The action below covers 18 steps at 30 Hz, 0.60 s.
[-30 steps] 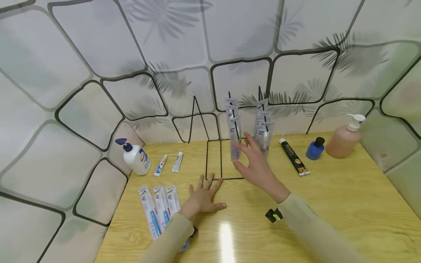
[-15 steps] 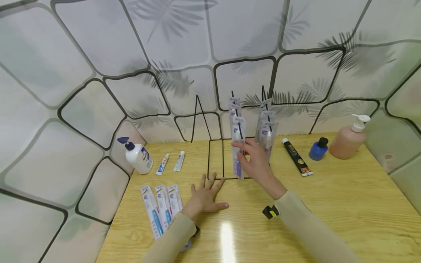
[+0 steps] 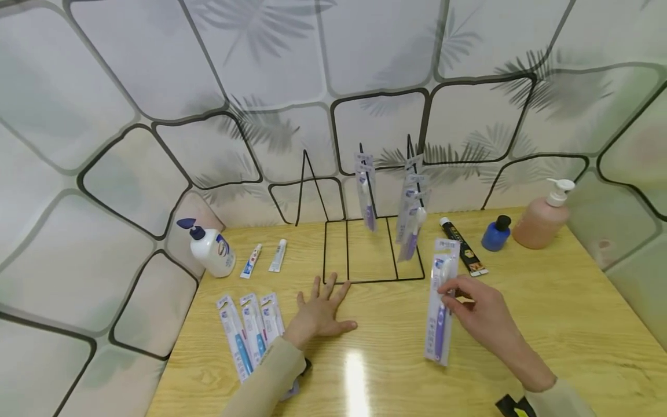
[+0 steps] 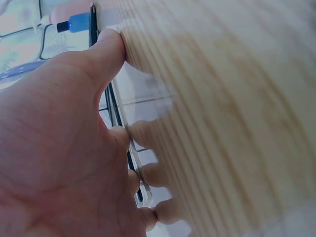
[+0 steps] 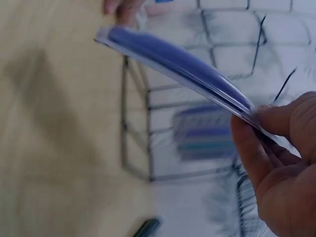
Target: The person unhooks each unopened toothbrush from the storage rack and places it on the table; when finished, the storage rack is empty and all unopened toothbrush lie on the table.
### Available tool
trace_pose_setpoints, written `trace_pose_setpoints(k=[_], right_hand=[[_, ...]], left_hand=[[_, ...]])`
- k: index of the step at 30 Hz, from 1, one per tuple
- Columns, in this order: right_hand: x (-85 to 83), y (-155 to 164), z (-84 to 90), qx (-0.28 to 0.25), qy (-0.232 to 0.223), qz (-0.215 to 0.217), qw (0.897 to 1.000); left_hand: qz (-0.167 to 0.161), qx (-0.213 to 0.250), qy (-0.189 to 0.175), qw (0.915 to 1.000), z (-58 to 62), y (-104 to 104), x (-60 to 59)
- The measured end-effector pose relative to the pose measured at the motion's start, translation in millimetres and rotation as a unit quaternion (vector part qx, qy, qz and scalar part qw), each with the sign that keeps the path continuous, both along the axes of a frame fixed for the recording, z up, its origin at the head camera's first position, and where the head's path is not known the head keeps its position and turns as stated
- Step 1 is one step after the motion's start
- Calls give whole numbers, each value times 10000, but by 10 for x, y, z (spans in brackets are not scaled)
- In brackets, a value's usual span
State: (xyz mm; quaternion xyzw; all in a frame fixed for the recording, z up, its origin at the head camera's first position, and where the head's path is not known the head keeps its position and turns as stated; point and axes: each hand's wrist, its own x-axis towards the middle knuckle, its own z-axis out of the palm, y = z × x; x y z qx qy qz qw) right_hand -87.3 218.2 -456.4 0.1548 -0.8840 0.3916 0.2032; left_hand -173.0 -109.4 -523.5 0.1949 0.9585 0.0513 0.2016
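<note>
The toothbrush pack (image 3: 440,310) is long and slim, a clear blister on a pale lilac-printed card, showing a purple handle and a white head. Pinched about midway by the right fingers (image 3: 461,284), it is raised above the worktop (image 3: 401,359), head end just past twelve o'clock, at four o'clock from the black wire rack (image 3: 375,281). Hanging packs (image 3: 414,214) fill two of its hooks, heads uppermost; three similar packs (image 3: 255,325) lie at eight o'clock, partly hidden.
</note>
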Motion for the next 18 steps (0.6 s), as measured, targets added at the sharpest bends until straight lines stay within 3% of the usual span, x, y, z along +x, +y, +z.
trace_pose_setpoints(k=[5,11,14,18], right_hand=[[44,342,-319,31,-1422,-241,9895],[10,571,-517,-167,-2880,-66,9575],[-9,612,-585,-109,-3138,-36,9494],[-32,627,-665,357,-3013,-249,9525]], left_hand=[[28,37,-19,10000,28,-22,12],[22,88,-30,10000,42,-25,25],[16,131,-35,9999,47,-20,25],[7,193,-39,9998,51,-13,23]])
